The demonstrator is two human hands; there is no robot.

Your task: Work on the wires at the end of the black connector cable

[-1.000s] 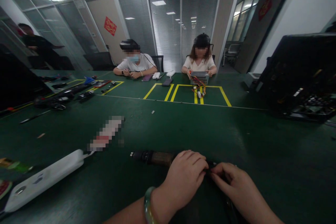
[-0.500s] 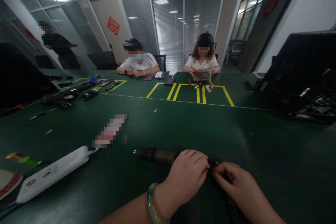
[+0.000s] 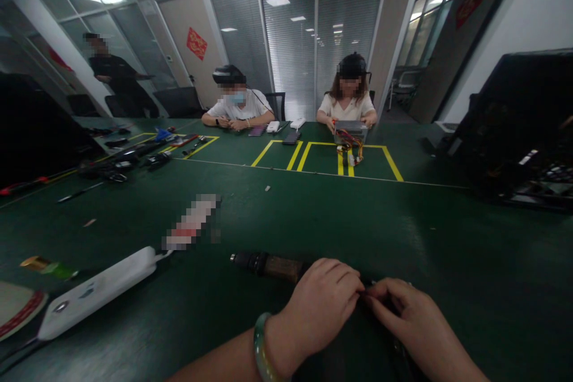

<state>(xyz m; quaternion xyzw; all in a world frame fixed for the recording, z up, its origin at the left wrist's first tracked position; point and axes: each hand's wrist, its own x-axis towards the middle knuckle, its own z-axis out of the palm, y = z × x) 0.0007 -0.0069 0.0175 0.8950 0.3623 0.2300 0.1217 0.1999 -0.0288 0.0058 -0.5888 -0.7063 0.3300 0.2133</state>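
1. Lying sideways on the green table, a dark tool with a brown mid-section sits directly in front of the wearer, its metal-tipped end pointing left, probably so that its other end falls within easy reach of both hands.
2. The left hand, a green bangle at its wrist, drapes palm-down over the tool's right part, apparently to steady it. Its curled fingers hide their contact, so I cannot tell how firmly it grips.
3. The right hand comes in from the other side, thumb and fingertips pinched on a small dark part, a hold suited to fine handling. The two hands nearly meet there; what the part is cannot be made out.
4. A white bar with a cord lies at left, well apart from the hands, likely leaving them elbow room.
5. Across the table, a seated co-worker holds a grey box at its sides, perhaps so its colored wires hang free in front.
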